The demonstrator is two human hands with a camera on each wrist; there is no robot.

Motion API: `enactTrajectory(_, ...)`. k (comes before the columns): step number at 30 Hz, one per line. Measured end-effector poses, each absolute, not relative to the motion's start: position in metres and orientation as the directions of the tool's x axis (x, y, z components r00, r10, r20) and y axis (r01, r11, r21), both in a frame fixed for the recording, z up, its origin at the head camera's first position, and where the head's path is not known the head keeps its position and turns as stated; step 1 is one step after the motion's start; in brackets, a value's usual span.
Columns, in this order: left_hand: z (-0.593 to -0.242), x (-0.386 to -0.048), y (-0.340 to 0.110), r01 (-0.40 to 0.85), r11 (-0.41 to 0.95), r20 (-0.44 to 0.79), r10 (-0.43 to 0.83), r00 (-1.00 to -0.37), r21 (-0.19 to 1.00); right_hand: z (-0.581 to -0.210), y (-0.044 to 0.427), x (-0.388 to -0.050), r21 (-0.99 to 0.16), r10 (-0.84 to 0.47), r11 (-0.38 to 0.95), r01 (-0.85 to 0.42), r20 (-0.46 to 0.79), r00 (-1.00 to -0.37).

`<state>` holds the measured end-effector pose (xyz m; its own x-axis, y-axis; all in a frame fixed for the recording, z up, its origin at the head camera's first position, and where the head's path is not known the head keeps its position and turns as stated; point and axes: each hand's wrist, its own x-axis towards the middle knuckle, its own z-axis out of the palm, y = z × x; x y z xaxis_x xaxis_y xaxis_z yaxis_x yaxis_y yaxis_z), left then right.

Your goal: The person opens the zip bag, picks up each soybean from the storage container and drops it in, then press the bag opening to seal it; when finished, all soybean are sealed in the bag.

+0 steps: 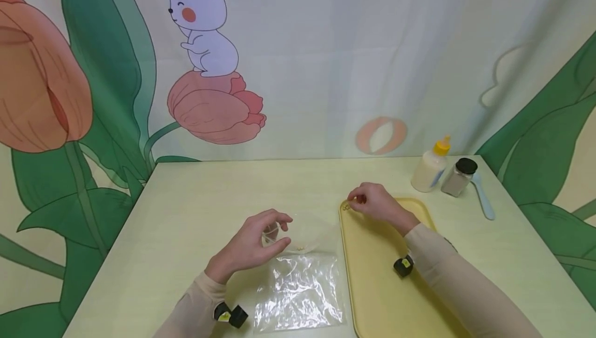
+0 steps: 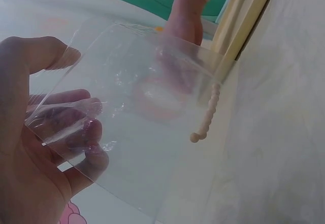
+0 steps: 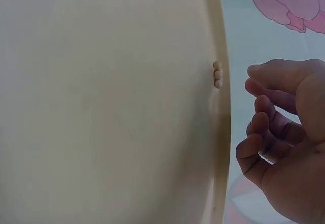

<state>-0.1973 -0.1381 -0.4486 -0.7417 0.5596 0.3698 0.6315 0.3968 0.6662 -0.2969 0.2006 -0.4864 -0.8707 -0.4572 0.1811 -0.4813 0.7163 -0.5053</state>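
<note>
My left hand (image 1: pixel 253 242) holds a clear plastic bag (image 2: pixel 147 132), its thumb and curled fingers at the film's edge. A row of small round beige beads (image 2: pixel 209 113) shows along the bag's lower edge in the left wrist view. Over the far left corner of a yellow tray (image 1: pixel 372 286) hovers my right hand (image 1: pixel 374 201), thumb and index fingertips near each other. Nothing shows between those fingertips. In the right wrist view, a few beige beads (image 3: pixel 218 75) lie against the tray's rim, just beside the right fingertips.
Another clear plastic bag (image 1: pixel 298 294) lies flat on the table, left of the tray. At the back right stand a bottle with a yellow cap (image 1: pixel 428 170) and a jar with a black lid (image 1: pixel 458 177). A light blue spoon (image 1: pixel 483 198) lies beside them. A printed curtain (image 1: pixel 316 69) hangs behind.
</note>
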Motion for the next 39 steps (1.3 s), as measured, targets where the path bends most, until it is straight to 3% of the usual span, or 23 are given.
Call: enactTrajectory(39, -0.4489, -0.1991, -0.1399, 0.643, 0.392, 0.382, 0.563, -0.733, 0.658, -0.493, 0.1941, -0.3046, -0.404, -0.508, 0.773, -0.489, 0.067, -0.859)
